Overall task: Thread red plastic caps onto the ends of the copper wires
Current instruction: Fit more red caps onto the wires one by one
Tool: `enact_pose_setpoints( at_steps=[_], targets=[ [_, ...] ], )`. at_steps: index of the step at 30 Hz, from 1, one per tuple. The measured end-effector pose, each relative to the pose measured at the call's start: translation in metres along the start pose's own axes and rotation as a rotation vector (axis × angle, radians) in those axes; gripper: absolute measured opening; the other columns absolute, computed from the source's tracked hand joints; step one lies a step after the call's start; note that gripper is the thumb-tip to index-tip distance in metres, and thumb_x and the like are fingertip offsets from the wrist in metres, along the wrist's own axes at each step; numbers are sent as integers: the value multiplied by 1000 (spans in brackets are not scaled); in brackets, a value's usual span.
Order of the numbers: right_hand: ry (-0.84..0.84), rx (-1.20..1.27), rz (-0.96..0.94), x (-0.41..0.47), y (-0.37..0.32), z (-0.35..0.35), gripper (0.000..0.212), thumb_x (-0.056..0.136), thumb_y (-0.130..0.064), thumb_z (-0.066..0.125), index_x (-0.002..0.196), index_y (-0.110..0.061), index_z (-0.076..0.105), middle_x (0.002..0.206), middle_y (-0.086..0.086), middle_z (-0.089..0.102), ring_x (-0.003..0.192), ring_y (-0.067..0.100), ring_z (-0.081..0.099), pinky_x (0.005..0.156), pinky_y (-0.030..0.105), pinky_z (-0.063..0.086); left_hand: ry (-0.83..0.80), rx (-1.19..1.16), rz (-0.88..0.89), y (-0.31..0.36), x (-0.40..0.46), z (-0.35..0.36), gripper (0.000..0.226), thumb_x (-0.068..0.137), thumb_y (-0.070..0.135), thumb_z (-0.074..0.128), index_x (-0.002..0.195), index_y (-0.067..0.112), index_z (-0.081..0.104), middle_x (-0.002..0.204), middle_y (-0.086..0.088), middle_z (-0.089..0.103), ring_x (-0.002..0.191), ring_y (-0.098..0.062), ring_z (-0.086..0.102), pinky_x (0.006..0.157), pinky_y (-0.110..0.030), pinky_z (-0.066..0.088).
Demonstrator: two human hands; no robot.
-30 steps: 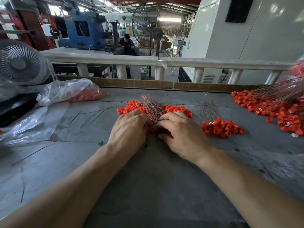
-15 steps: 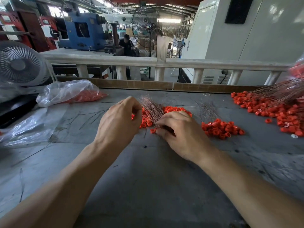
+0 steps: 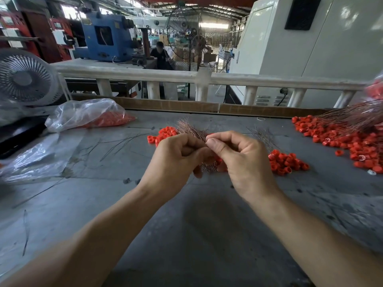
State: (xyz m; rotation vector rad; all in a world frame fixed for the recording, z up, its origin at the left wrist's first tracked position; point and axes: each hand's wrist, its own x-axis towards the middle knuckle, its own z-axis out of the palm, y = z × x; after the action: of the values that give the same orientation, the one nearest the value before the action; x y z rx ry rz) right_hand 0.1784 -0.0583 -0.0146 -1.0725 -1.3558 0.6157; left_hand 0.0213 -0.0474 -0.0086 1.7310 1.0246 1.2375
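Note:
My left hand point(image 3: 174, 158) and my right hand point(image 3: 242, 160) are raised together above the grey table point(image 3: 186, 224), fingertips almost touching. Both have curled fingers around a bundle of thin copper wires point(image 3: 189, 129) that fans out up and left behind the left hand; its lower ends show beneath the palms. What the right thumb and forefinger pinch is too small to make out. Red plastic caps point(image 3: 163, 133) lie in a small pile behind the left hand. Another red cap pile point(image 3: 287, 162) sits just right of my right hand.
A large spread of red caps point(image 3: 342, 139) with a long wire bundle point(image 3: 352, 117) fills the far right. A plastic bag of caps point(image 3: 87, 114) and a white fan point(image 3: 24, 77) stand at the left. Loose wires point(image 3: 116, 143) lie on the table. A cardboard edge point(image 3: 186, 105) borders the back.
Both hands have lifted off the table and the cap pile, coming together at mid-height with the wire bundle held between them.

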Motion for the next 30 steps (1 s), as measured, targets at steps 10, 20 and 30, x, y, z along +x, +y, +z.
enact_pose_setpoints(
  at_steps=[10, 20, 30],
  targets=[
    [-176, -243, -24, -5, -6, -5, 7, 94, -23, 72, 95, -27, 78, 79, -11, 75, 74, 5, 68, 66, 25, 53, 69, 151, 179, 0, 0, -7, 14, 88, 14, 77, 91, 27, 74, 79, 9, 71, 62, -3, 57, 57, -18, 46],
    [-165, -121, 14, -8, -12, -5, 6, 90, -18, 77, 86, -22, 77, 71, -7, 73, 63, 1, 61, 61, 17, 48, -21, 46, 113, -1, 4, -15, 11, 92, 11, 71, 84, 18, 72, 67, 10, 66, 57, -7, 52, 53, -19, 42],
    [-171, -180, 114, -8, -10, -8, 13, 94, -14, 72, 82, -19, 73, 68, 0, 74, 47, 15, 64, 50, 23, 49, 21, 0, -73, -5, 11, -35, 9, 92, 14, 71, 83, 11, 72, 64, 2, 65, 51, -6, 49, 44, -15, 38]
  ],
)
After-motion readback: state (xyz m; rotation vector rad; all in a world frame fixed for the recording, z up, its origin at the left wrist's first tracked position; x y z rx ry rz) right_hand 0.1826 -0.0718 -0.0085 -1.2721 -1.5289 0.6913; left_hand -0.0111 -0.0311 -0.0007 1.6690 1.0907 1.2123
